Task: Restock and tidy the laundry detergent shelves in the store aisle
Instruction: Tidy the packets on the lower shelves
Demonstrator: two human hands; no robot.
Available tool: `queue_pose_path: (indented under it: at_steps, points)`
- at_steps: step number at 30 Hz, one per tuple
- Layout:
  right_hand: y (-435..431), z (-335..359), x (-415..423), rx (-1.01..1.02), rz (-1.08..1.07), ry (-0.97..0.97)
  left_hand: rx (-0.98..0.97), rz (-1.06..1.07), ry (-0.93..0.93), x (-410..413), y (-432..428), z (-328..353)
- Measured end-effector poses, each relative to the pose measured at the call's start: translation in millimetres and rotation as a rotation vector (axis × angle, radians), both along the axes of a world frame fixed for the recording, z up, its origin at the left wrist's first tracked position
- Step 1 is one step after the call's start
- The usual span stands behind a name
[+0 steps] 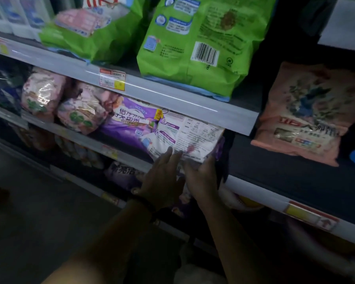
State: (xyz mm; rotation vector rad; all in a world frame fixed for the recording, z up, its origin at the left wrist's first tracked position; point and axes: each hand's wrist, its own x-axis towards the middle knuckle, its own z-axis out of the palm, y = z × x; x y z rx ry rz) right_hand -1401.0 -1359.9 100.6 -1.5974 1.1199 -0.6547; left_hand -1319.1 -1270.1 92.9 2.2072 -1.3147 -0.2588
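Our left hand (162, 179) lies flat and open on the purple detergent bag (172, 132), steadying it, while our right hand (201, 177) curls around its near edge, gripping to push it deeper. The bag lies on the middle shelf (275, 199), under the green bags (193, 48).

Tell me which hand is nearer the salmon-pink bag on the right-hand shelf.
Right. The right hand has its grip on the purple-and-white plastic detergent bag's lower right edge, closer to the salmon-pink bag. The left hand lies flat on that bag's front, farther left.
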Motion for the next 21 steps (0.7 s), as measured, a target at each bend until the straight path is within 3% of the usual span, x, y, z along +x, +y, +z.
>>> queue_pose_path:
  at_steps: [3, 7, 13, 18, 21]
  points:
    - [-11.4, -4.8, 7.6, 0.069, -0.077, 0.002, -0.058, -0.004, 0.096, 3.7, -15.6, -5.5]
    - [-18.9, -15.8, 9.7, 0.08, -0.137, -0.034, -0.143, 0.046, 0.086, 6.6, -20.3, -15.5]
    - [-16.8, -22.3, 13.0, 0.27, -0.102, -0.191, -0.274, 0.034, -0.11, 8.0, 1.8, -41.5]
    - [-2.8, -18.1, 8.9, 0.162, -0.11, -0.312, -0.451, -0.081, -0.118, -0.3, 20.5, -45.4]
    - [-2.5, 4.2, -2.1, 0.128, -0.078, -0.353, -0.382, -0.105, -0.09, 3.9, 30.6, -31.8]
